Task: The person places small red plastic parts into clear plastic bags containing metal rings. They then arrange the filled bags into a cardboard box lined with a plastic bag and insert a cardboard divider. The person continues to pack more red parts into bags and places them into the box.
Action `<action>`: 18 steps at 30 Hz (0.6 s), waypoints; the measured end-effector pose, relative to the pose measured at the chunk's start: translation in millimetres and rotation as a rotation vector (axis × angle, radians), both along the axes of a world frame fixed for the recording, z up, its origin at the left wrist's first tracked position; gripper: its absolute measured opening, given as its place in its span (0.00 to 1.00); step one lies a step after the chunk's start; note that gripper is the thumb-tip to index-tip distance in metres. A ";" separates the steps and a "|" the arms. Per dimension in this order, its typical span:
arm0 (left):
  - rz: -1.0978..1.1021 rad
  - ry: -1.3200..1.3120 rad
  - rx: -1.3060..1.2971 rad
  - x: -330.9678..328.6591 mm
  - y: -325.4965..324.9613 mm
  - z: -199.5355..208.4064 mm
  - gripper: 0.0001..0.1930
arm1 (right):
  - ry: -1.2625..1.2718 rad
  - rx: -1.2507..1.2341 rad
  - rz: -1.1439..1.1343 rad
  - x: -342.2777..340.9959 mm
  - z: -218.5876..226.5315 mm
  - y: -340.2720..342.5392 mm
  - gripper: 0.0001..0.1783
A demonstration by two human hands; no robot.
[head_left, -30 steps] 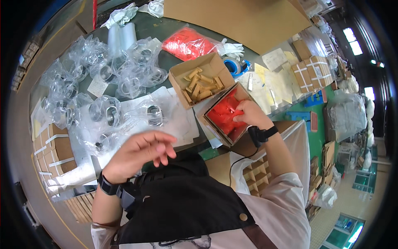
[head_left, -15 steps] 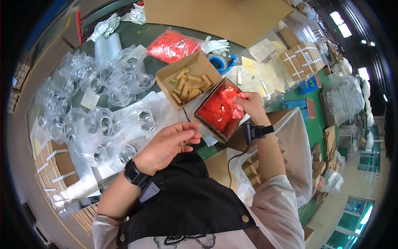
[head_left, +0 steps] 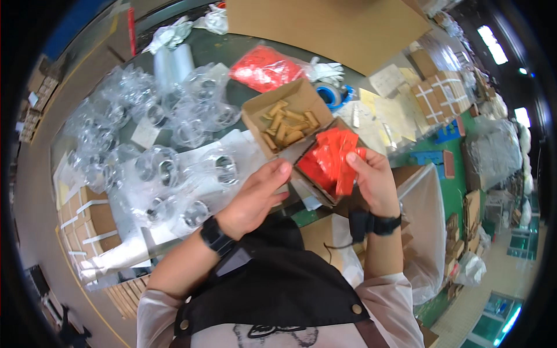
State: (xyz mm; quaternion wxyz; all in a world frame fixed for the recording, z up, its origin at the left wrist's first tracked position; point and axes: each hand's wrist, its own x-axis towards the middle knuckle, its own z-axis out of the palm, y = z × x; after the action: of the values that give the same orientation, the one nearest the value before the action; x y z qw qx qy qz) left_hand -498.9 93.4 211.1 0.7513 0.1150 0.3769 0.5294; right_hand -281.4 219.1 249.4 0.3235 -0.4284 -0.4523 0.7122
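Note:
My right hand point(head_left: 374, 180) pinches a sheaf of red plastic packets point(head_left: 341, 153) between thumb and fingers, raised a little above a small cardboard box point(head_left: 316, 188). More red packets lie in that box. My left hand point(head_left: 252, 194) is beside the box's left side with its fingers stretched out and nothing in it. Just behind stands a larger open cardboard box point(head_left: 255, 119) holding several short tan cylinders point(head_left: 284, 124).
Metal rings in clear plastic bags point(head_left: 165, 168) cover the table's left side. A clear bag of red packets point(head_left: 267, 68), white gloves point(head_left: 325, 71), blue tape point(head_left: 336, 95) and papers point(head_left: 377, 119) lie farther back. A plastic-lined carton point(head_left: 423, 232) stands at my right.
My right hand has lifted the red packets, which now fan out more above the box. My left hand has moved closer to the box. The whole view has shifted slightly.

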 end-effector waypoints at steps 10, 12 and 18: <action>0.260 -0.287 -0.078 -30.2 -62.9 8.6 0.19 | -0.603 1.070 0.222 -117.8 -16.3 -112.3 0.12; 0.358 -0.387 -0.087 -40.7 -85.1 8.9 0.19 | -0.500 1.037 0.239 -126.5 -13.5 -116.1 0.26; 0.592 -0.238 -0.072 -47.1 -109.7 9.5 0.20 | -0.192 0.147 0.594 -132.4 -14.9 -124.7 0.42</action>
State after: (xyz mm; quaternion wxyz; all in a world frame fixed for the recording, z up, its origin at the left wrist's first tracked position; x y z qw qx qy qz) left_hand -546.0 -16.3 220.6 0.6071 -0.0890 0.3220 0.7210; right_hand -413.8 94.4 234.5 0.0874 -0.3186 -0.6363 0.6972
